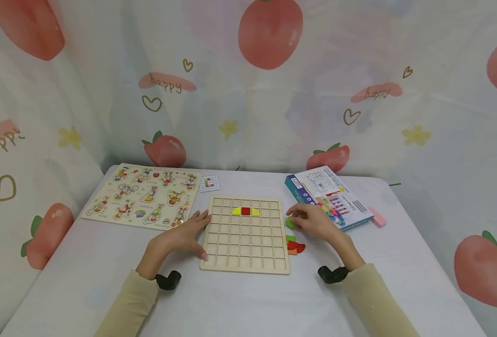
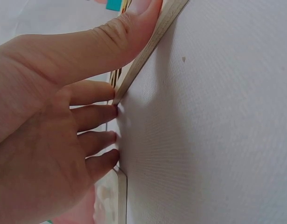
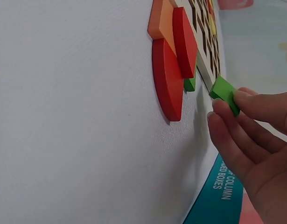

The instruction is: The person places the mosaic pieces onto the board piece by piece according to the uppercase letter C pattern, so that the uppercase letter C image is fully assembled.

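A wooden grid board (image 1: 244, 252) lies mid-table, with a red square (image 1: 245, 211) between two yellow rounded pieces (image 1: 236, 212) in an upper row. Along the board's left edge rests my left hand (image 1: 177, 238), its fingers spread and its thumb (image 2: 129, 35) touching the near part of the rim. My right hand (image 1: 311, 221) pinches a green block (image 3: 224, 91) between thumb and fingers, just off the board's right edge. Nearer to me, beside that edge, lie two red curved pieces (image 3: 166, 81), an orange piece (image 3: 162, 21) and another green piece (image 3: 190, 84), partly covered.
An animal picture puzzle board (image 1: 141, 194) lies at the back left. Behind the grid board is a small pattern card (image 1: 209, 183). A box (image 1: 328, 196) stands behind my right hand, with a pink piece (image 1: 377, 217) at its right. A printed curtain (image 1: 265, 117) hangs behind the table.
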`<control>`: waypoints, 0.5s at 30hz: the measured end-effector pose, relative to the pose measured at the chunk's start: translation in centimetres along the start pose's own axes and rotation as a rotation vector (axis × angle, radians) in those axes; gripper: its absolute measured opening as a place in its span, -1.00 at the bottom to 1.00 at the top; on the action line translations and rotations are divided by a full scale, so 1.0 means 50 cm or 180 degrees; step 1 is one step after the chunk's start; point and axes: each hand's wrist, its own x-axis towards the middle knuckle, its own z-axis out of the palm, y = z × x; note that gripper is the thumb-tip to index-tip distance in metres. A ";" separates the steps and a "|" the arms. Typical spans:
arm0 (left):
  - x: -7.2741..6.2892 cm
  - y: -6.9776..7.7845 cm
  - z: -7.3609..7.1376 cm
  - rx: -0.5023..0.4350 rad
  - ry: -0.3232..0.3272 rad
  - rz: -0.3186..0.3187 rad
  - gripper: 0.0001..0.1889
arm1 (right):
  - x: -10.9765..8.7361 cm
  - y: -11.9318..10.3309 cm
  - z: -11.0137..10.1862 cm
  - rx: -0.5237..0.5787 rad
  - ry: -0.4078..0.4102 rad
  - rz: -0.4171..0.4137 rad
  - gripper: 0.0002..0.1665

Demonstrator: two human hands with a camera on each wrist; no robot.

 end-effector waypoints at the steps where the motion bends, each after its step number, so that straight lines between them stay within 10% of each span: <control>1: 0.000 0.000 -0.001 -0.0008 0.0003 0.0007 0.19 | 0.001 -0.002 0.001 0.0022 0.0007 0.0003 -0.76; 15: -0.004 0.002 -0.004 -0.0019 0.0010 0.0016 0.19 | 0.025 -0.030 0.026 0.0443 -0.0031 -0.0110 -0.68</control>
